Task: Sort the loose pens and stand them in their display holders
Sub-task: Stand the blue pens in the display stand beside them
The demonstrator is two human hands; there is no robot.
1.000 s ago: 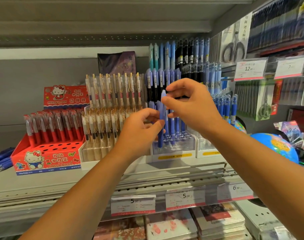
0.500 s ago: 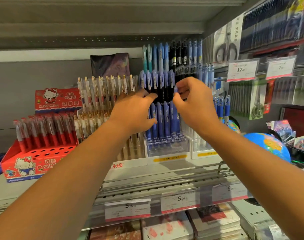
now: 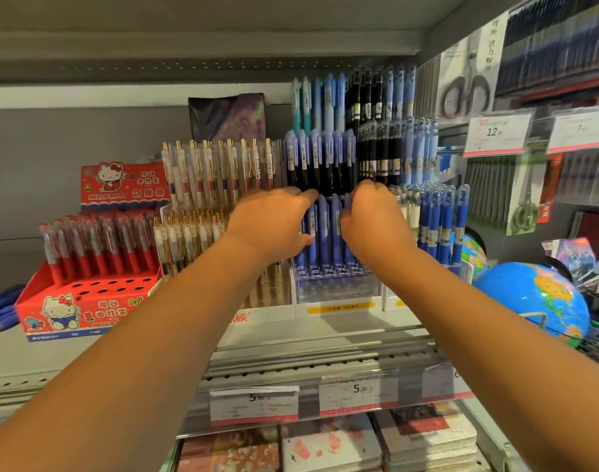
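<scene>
hands: left hand [image 3: 271, 226], right hand [image 3: 373, 223] cupped around blue pens [image 3: 325, 229] | tags [image 3: 359, 390] "5.00" | box [image 3: 121, 183] "hello kitty"

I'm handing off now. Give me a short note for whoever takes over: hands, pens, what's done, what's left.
Left hand and right hand: both at the front row of blue pens in the clear holder; the grip on any single pen is hidden.
Done: that row stands upright.
Left: loose blue pens lie on the shelf at far left, beside the red Hello Kitty holder, which has empty front holes.
</scene>
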